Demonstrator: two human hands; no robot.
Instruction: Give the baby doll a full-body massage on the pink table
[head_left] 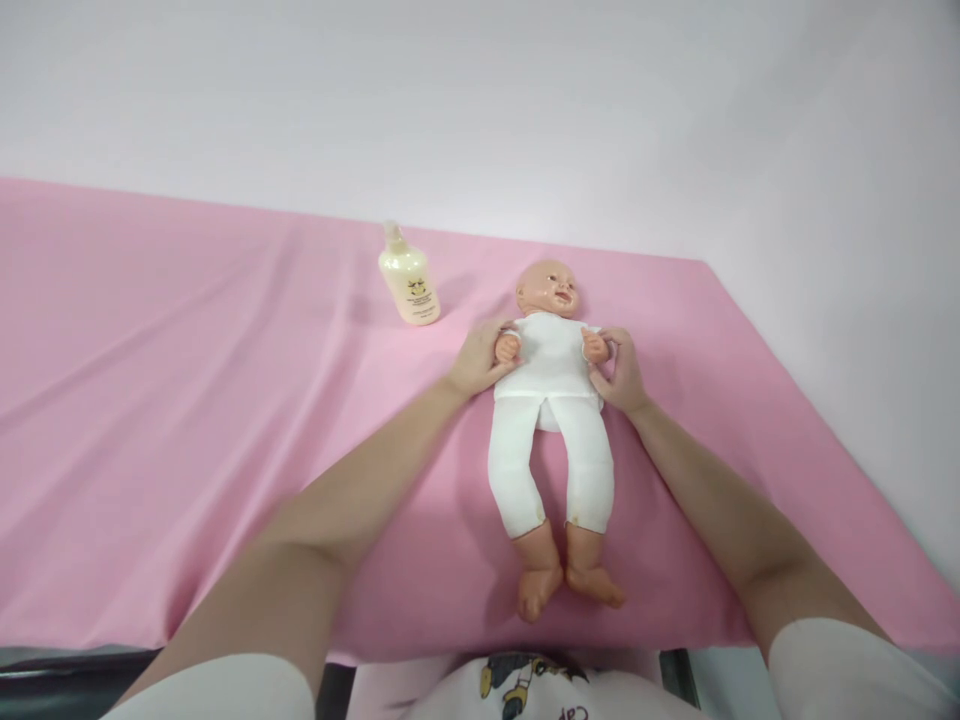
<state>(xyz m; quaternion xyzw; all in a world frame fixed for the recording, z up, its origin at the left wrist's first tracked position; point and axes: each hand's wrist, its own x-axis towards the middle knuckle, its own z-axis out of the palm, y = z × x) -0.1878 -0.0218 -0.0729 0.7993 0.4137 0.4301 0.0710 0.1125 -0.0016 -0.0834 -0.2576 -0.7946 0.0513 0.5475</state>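
Observation:
A baby doll (551,358) with a bald head, white cloth top and white cloth legs lies on its back, head away from me. My left hand (477,362) is closed round the doll's arm and side on the left, thumb beneath its small fist. On the other side my right hand (624,374) curls round the opposite arm, its fingers behind the doll's fist. Both of my hands hide part of the doll's arms. The doll's bare feet (564,575) point toward me.
A pink cloth (247,400) with wrinkles at the left covers the table. Beyond the doll, to the left, an upright pale yellow pump bottle (410,285) stands near the far edge. A white wall (450,110) rises behind the table.

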